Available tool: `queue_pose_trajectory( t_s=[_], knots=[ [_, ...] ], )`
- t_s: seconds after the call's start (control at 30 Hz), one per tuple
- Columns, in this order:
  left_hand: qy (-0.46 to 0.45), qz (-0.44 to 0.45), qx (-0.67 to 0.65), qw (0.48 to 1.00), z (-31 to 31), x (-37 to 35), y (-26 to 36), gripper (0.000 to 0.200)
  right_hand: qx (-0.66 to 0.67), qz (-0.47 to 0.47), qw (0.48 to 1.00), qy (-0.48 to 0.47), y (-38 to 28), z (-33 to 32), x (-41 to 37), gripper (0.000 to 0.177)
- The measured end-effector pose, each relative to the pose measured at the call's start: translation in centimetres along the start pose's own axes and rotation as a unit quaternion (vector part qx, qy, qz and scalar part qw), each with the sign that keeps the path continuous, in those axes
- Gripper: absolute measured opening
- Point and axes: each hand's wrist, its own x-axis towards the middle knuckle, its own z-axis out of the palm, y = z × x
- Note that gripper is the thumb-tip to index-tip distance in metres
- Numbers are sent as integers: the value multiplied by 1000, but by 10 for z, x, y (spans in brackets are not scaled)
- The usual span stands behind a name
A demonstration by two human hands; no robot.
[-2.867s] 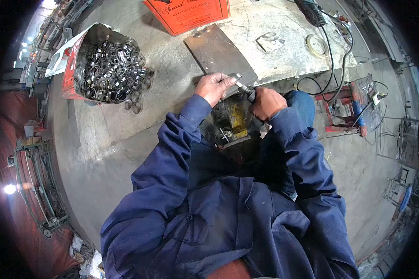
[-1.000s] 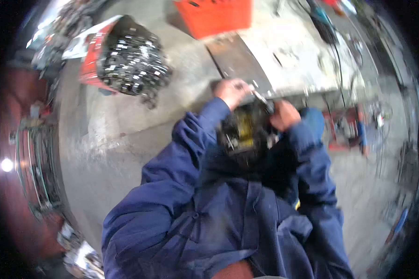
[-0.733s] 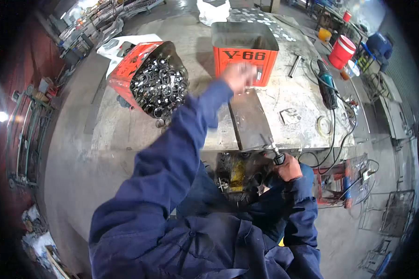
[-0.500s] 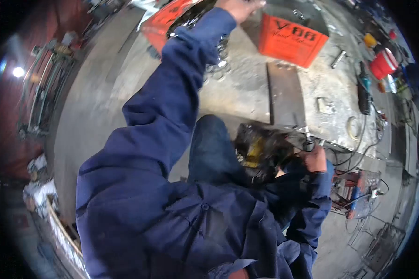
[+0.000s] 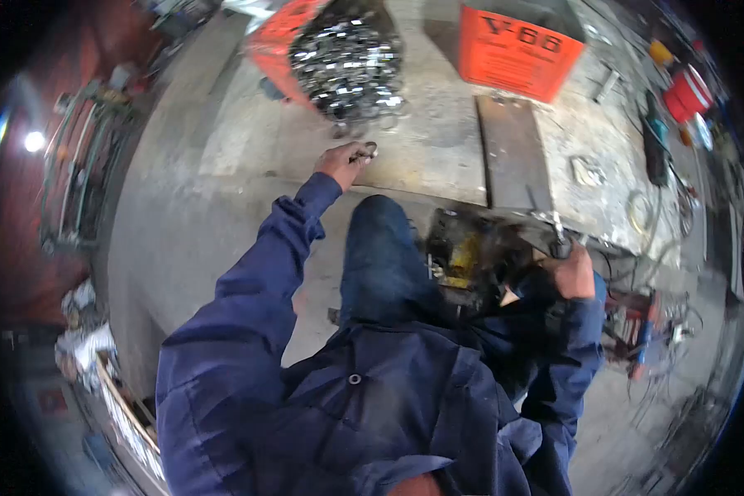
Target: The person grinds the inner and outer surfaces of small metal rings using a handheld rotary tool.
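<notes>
My left hand [image 5: 341,164] is over the near part of the worktable, its fingers pinched on a small metal ring [image 5: 370,150]. Beyond it, an orange tin [image 5: 279,51] lies tipped on its side, and a heap of shiny metal rings [image 5: 347,66] spills from its mouth. At the table's front edge, my right hand [image 5: 574,273] is wrapped round a dark hand tool [image 5: 560,248] with a silvery tip pointing up. The tool's body is mostly hidden by the hand, so its exact kind does not show.
A second orange tin [image 5: 517,51], marked V-68 or similar, stands upright at the back. A flat steel plate [image 5: 517,157] reaches the table's front edge. To the right are a teal and black power tool [image 5: 656,140], a red container [image 5: 686,95] and loose cables.
My left hand has come back from beside the upright tin towards my body, now with a ring in its fingers. The right hand still grips the tool at the table edge.
</notes>
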Motion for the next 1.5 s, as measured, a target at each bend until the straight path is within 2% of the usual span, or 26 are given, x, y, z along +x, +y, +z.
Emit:
queue_pose_trajectory(
  t_s=[0.03, 0.07, 0.1, 0.13, 0.17, 0.23, 0.27, 0.33, 0.43, 0.47, 0.57, 0.63, 0.7, 0.77, 0.83, 1.0, 1.1, 1.17, 1.37, 1.5],
  knots=[
    [-14, 16, -14, 1000, 6, 7, 36, 23, 23, 22, 999, -1, 4, 1, 1, 44],
    [-73, -49, -149, 985, 5, 14, 81, 24, -3, 46, 999, 4, 5, 2, 2, 46],
    [-135, -118, -274, 945, 13, 19, 115, 26, -14, 28, 999, 28, 8, 4, 1, 46],
    [-169, -113, -357, 912, 31, 27, 138, 34, -12, 34, 999, 28, 6, 3, 2, 43],
    [-183, -104, -362, 908, 45, 35, 163, 34, 1, 22, 999, 25, 4, 1, 1, 39],
    [-323, -147, -442, 823, 65, 47, 206, 33, -25, 68, 997, 17, 13, 4, 3, 35],
    [-334, -141, -443, 820, 78, 52, 217, 33, -26, 79, 996, 24, 16, 4, 2, 35],
    [-356, -148, -319, 866, 97, 60, 234, 30, -27, 76, 997, 14, 21, 4, 0, 34],
    [-363, -139, -274, 879, 96, 66, 234, 30, -28, 104, 994, -1, 20, 0, -7, 35],
    [-375, -154, -324, 855, 100, 68, 227, 32, -12, 109, 994, 1, 19, -2, -10, 35],
    [-401, -131, -333, 843, 99, 77, 222, 34, -3, 122, 993, -6, 22, -3, -11, 35],
    [-395, -127, -316, 854, 98, 73, 232, 32, -4, 112, 994, 4, 22, -1, -10, 35],
    [-349, -154, -243, 892, 95, 69, 246, 30, -7, 100, 995, 18, 22, -1, -9, 35],
    [-342, -158, -231, 897, 87, 68, 253, 28, -13, 108, 994, 20, 22, 0, -9, 35],
    [-351, -104, -303, 880, 81, 71, 249, 28, -15, 106, 994, 12, 22, -1, -9, 35],
    [-387, -146, -267, 870, 93, 73, 245, 26, -53, 93, 994, -3, 28, 3, -6, 35],
    [-367, -161, -305, 864, 103, 65, 238, 27, -36, 94, 995, -28, 24, 5, -8, 32],
    [-380, -161, -377, 829, 106, 64, 230, 26, -51, 84, 995, -25, 20, 9, -9, 29],
    [-404, -169, -411, 800, 101, 61, 229, 20, -63, 77, 994, -45, 8, 20, 0, 23],
    [-404, -163, -404, 804, 98, 62, 227, 19, -85, 105, 990, -49, -7, 24, 12, 23]
  ],
)
